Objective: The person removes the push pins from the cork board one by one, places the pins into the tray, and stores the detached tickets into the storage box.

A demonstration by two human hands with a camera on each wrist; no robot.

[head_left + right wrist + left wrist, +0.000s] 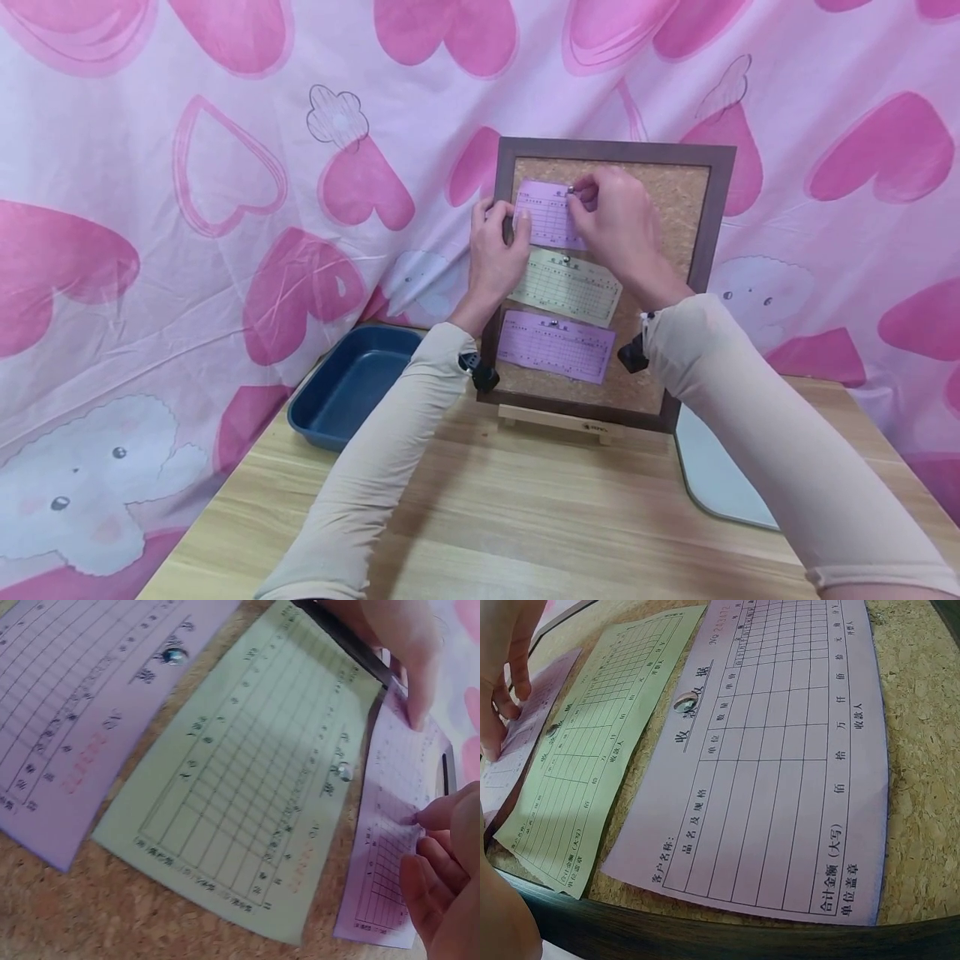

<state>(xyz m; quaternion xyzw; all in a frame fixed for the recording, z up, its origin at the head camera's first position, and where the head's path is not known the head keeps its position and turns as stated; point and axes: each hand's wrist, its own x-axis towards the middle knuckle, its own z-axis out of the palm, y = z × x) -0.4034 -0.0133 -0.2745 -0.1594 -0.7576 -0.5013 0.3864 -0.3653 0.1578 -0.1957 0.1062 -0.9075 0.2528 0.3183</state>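
Observation:
A framed cork board (684, 242) leans upright on a small wooden stand (558, 419). At its left edge, my left hand (498, 250) grips the frame, thumb pressing the left side of the upper purple receipt slip (543, 223). With finger and thumb, my right hand (621, 221) pinches a small shiny thumbtack (571, 190) at that slip's top edge. Below hang a pale green slip (573, 290) and a lower purple slip (780, 795), each with one clear-headed tack near its top. The right hand covers the upper slip's right part.
A dark blue tray (330, 408) stands left of the board on the wooden table (480, 517). Behind the right forearm lies a pale flat panel (720, 475) with a rounded corner. A pink heart-patterned cloth (225, 300) hangs close behind everything.

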